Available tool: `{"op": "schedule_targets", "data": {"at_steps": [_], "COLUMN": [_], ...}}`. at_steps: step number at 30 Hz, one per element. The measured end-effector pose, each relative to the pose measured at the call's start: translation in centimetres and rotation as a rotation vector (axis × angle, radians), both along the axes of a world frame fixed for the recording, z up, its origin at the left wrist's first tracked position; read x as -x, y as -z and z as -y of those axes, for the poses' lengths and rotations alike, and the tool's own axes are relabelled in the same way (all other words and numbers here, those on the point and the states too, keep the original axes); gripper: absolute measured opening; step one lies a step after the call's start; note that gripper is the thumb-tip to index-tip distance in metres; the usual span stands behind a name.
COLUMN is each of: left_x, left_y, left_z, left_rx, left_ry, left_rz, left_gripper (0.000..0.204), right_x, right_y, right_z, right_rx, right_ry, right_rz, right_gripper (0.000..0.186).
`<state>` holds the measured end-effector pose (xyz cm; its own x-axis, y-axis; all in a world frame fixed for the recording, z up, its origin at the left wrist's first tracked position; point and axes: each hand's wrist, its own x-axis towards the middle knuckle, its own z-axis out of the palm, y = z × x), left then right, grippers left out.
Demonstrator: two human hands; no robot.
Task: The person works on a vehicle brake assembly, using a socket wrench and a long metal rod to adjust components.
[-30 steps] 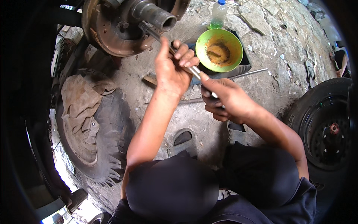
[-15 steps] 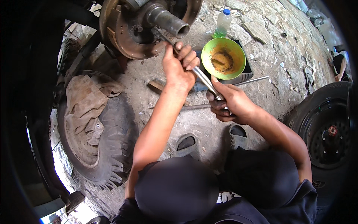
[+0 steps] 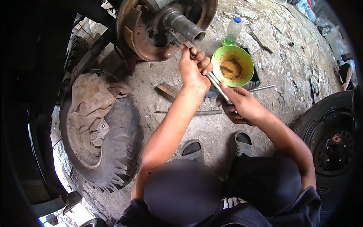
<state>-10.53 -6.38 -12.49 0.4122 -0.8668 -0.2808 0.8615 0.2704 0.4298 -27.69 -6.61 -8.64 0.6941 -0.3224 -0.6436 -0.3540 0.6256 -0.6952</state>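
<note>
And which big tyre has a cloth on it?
The left tyre, with the chunky tread: a brown cloth lies over it. The right tyre, around a black wheel, shows none.

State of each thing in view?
Left hand: closed around long silver metal bar
Right hand: closed around bar's near end
Rusty round metal hub: exposed
Green round bowl: uncovered, residue inside
Clear plastic bottle: upright, capped, partly filled
Brown cloth: crumpled over treaded black tyre
</note>
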Motion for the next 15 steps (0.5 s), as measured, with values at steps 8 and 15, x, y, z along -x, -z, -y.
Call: {"op": "schedule_targets", "data": {"at_steps": [8, 15], "left_x": [0.5, -0.1], "left_y": [-1.2, -0.4], "left_z": [0.8, 0.3], "left_rx": [-0.114, 0.007], "left_ry": [-0.021, -0.009], "left_rz": [-0.048, -0.034], "left_gripper": [0.044, 0.038], "right_x": [-1.4, -0.7], "right_y": [2.6, 1.8], "right_z": [0.1, 0.7], "right_rx": [0.906, 0.340], "right_ry": [0.056, 0.020], "right_rz": [-0.017, 0.009], "right_gripper": [0.042, 0.053]}}
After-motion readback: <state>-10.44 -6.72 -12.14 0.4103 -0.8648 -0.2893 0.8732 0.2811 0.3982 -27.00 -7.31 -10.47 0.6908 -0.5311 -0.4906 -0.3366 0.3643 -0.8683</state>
